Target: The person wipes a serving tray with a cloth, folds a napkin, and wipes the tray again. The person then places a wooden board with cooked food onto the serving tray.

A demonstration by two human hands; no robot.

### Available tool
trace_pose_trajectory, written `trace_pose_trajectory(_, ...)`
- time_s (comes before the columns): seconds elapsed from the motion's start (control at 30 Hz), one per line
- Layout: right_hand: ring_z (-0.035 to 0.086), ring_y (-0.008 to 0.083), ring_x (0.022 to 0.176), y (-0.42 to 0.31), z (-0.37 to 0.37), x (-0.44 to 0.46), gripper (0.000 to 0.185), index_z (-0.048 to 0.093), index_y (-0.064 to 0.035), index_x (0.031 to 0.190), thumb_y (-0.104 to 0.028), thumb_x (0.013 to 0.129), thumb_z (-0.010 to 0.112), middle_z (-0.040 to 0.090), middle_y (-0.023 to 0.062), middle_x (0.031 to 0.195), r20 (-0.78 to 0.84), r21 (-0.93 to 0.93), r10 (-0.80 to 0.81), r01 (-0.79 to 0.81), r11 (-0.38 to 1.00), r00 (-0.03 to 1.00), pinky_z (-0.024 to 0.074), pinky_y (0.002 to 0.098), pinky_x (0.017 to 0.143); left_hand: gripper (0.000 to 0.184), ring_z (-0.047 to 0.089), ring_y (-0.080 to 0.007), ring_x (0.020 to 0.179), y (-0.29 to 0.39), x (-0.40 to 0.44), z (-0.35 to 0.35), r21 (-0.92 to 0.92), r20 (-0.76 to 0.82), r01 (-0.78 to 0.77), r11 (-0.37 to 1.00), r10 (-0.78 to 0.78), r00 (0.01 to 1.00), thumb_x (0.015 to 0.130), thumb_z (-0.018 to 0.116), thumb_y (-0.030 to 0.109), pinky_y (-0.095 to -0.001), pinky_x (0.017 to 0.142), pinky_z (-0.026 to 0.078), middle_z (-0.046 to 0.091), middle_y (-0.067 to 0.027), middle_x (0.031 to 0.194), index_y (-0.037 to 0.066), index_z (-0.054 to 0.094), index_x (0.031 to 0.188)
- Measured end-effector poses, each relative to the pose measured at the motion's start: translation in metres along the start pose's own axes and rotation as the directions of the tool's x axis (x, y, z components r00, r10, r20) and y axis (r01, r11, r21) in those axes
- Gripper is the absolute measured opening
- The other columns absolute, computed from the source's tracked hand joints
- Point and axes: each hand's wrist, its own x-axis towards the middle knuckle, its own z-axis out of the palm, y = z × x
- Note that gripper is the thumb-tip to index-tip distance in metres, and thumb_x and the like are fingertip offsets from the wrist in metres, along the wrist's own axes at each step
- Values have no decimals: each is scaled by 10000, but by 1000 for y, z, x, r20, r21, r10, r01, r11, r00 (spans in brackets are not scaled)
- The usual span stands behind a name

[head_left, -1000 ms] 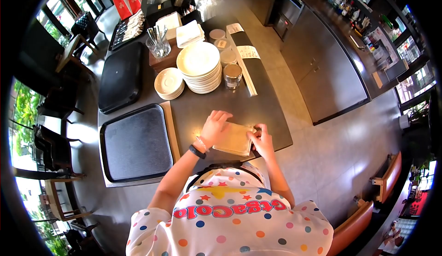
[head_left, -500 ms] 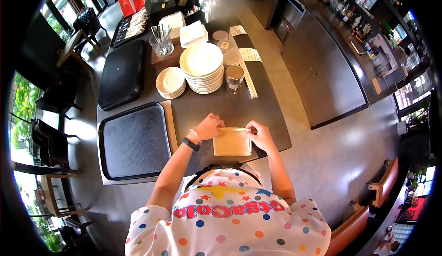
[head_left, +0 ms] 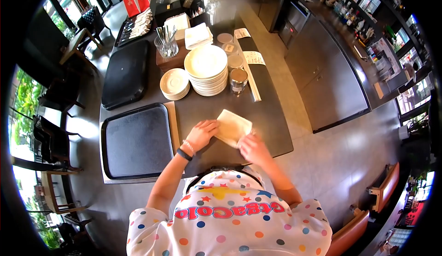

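Observation:
A folded cream cloth [head_left: 233, 126] lies turned at an angle near the front of the dark table, between my two hands. My left hand [head_left: 202, 134] has its fingertips closed on the left edge; a dark band and a beaded bracelet circle that wrist. At the lower right corner of the cloth, my right hand [head_left: 254, 149] pinches the edge, slightly smeared by motion. A black tray [head_left: 137, 141] lies to the left of my left hand.
Beyond the cloth stand a tall stack of white plates [head_left: 206, 64], a stack of saucers [head_left: 175, 83], and a lidded jar [head_left: 238, 79]. Behind them are a glass of cutlery [head_left: 166, 48] and white napkins [head_left: 198, 35]. Another black tray [head_left: 124, 76] lies at back left.
The cloth has turned from square-on to a tilted position and moved slightly away from my body. My left hand has slid down its left side, my right hand to its lower right corner.

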Motion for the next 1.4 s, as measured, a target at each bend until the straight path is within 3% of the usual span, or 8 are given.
trace_pose_trajectory(0.3, 613, 261, 816, -42, 38, 16, 133, 630, -35, 842, -126, 746, 643, 628, 94, 853, 281, 335, 16, -114, 935, 960, 504, 337, 727, 162, 564, -262, 1073, 15, 13, 10, 6, -149, 229, 973, -226, 963, 709, 561, -13, -391, 964, 431, 627, -93, 1103, 23, 611, 859)
trace_pose_trajectory(0.5, 635, 239, 720, -46, 14, 45, 166, 654, -31, 876, -176, 793, 661, 648, 124, 791, 514, 643, -41, -353, 679, 857, 507, 343, 682, 466, 392, -288, 1282, 30, 34, 13, -89, -85, 172, 981, -180, 980, 812, 538, 109, -454, 1085, 276, 434, -146, 1363, 20, 469, 1263)
trace_pose_trajectory(0.57, 634, 228, 710, -48, -2, 43, 135, 646, -32, 870, -149, 803, 650, 654, 115, 813, 397, 608, 105, -347, 714, 912, 512, 344, 686, 573, 289, -285, 1358, 44, 29, 22, 11, -26, 179, 984, -179, 984, 845, 508, 168, -475, 1113, 206, 314, -157, 1456, 15, 350, 1374)
trace_pose_trajectory(0.6, 633, 223, 704, -48, -5, 42, 119, 642, -32, 867, -136, 808, 644, 657, 110, 825, 331, 588, 176, -348, 730, 927, 514, 345, 689, 684, 156, -278, 1411, 45, 20, 29, 488, 218, 63, 871, -192, 957, 875, 468, 294, -522, 1118, 119, 194, -157, 1508, 9, 205, 1438)
trace_pose_trajectory(0.63, 635, 224, 722, -47, -5, 42, 116, 639, -30, 868, -130, 810, 639, 658, 105, 847, 199, 567, 235, -307, 764, 951, 517, 342, 698, 716, 162, -281, 1410, 51, 9, 36, 150, 173, 171, 974, -196, 965, 854, 476, 371, -545, 1110, 103, 214, -160, 1503, 26, 240, 1435)
trace_pose_trajectory(0.73, 598, 273, 1016, -34, 5, 34, 252, 610, -6, 1021, -167, 828, 629, 606, 129, 1121, -100, 343, 194, -149, 927, 976, 489, 390, 862, 740, 153, -278, 1413, 51, 8, 40, 29, 144, 215, 976, -217, 965, 826, 477, 398, -547, 1112, 72, 203, -160, 1507, 51, 254, 1441)
trace_pose_trajectory(0.87, 244, 325, 1372, -26, 40, 17, 605, 380, 29, 1339, -276, 866, 599, 274, 176, 1464, 90, 120, 232, -242, 963, 969, 282, 540, 1049, 723, 152, -278, 1412, 45, 11, 41, 98, 144, 194, 976, -206, 968, 829, 471, 383, -546, 1113, 58, 195, -157, 1511, 62, 259, 1442)
trace_pose_trajectory(1.4, 187, 263, 1401, 5, 91, 69, 616, 268, -39, 1426, -355, 934, 459, 233, 122, 1499, 33, -33, 220, -219, 975, 975, 152, 523, 1103, 669, 145, -247, 1417, -28, 28, 43, 219, 94, 166, 962, -190, 977, 860, 424, 330, -511, 1122, 75, 198, -122, 1516, 101, 230, 1457)
